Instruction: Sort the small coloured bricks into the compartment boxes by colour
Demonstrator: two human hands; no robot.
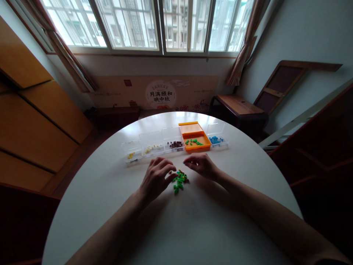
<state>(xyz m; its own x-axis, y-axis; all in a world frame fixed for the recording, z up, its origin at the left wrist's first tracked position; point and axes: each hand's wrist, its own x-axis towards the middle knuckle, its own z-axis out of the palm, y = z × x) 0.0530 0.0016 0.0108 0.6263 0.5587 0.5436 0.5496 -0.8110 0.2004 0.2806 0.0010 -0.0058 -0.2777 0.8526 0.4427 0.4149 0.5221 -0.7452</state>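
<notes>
A small pile of mixed toy bricks [180, 179], mostly green with some brown, yellow and blue, lies on the white table. My left hand [157, 176] hovers at the pile's left edge, thumb and fingers curved and apart with nothing visible between them. Beyond the pile on the right, my right hand [202, 165] pinches a tiny blue brick [184, 162] at its fingertips. Behind the hands stands an orange box [197, 148] with green bricks inside. To its right, a clear box [220, 146] holds blue bricks [215, 140].
Left of the orange box are clear lidded boxes with dark brown bricks [175, 144], pale yellow bricks [151, 148] and yellow bricks [131, 155]. All lids stand raised. The round white table [110, 206] curves away on both sides. A wooden chair [239, 105] stands behind it.
</notes>
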